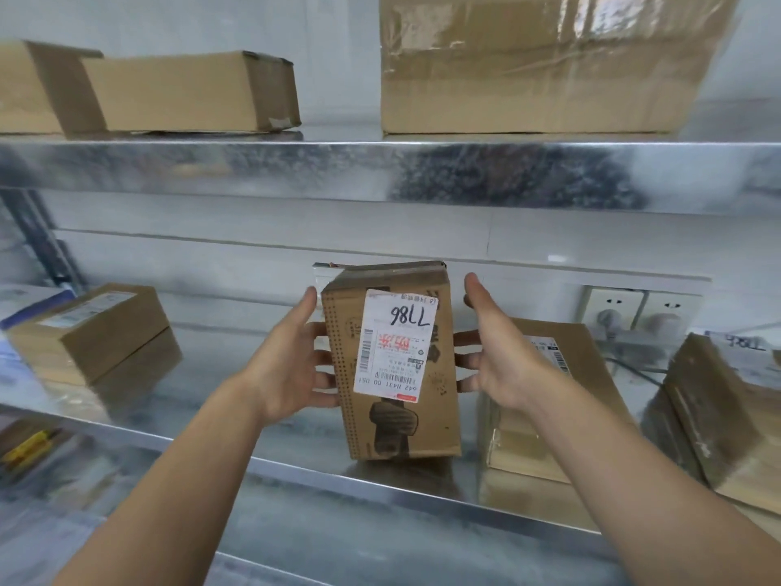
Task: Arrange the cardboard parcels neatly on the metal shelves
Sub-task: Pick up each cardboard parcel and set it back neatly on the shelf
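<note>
- The left hand (287, 365) lies against the left side of the parcel (401, 429). Its fingers are stretched fairly straight and the thumb stands free above, so it presses rather than wraps.
- The parcel stands upright between both hands over the middle shelf (296, 469), near its front edge. Its white label (395, 344) faces the person with the number upside down. Whether its base touches the metal cannot be told.
- The right hand (503, 361) mirrors the left, with fingers extended to the right side and the thumb lifted clear.
- The step looks like setting the parcel into the gap between the stack of two boxes (97, 332) and the flat box (549, 399). Doing it well likely means even pressure from both sides, landing the base flat, then squaring it with its neighbours, label outward.
- The shelf metal is smooth and mirror-bright, so cardboard would probably slide easily. Letting go is safest once the parcel sits steady.
- The upper shelf (380, 171) carries a long box (190, 93) and a big taped box (541, 65). Behind is a pale wall, with wall sockets (634, 310) at the right.
</note>
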